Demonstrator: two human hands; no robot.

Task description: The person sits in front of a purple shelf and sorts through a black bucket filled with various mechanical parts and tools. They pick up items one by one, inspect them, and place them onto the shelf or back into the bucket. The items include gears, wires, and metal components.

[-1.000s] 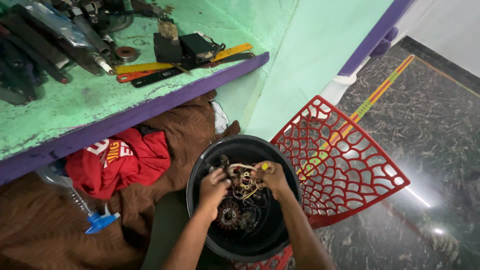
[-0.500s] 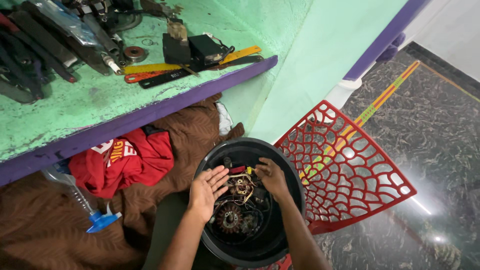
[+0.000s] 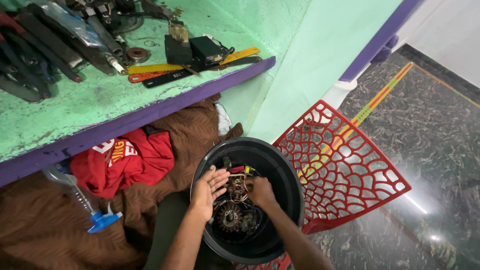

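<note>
In the black bucket (image 3: 285,172), our left hand (image 3: 207,190) lies open and flat; at its 3 o'clock our right hand (image 3: 260,191) grips tangled wires (image 3: 239,186).

1. The round black plastic bucket (image 3: 287,200) is open at the top; its wall closes every other side.
2. Wound copper motor parts (image 3: 231,216) crowd its bottom.
3. The red lattice plastic chair seat (image 3: 345,170) stands just beside its right rim.
4. The green purple-edged shelf (image 3: 150,120) overhangs the red cloth (image 3: 125,160) to the left.
</note>
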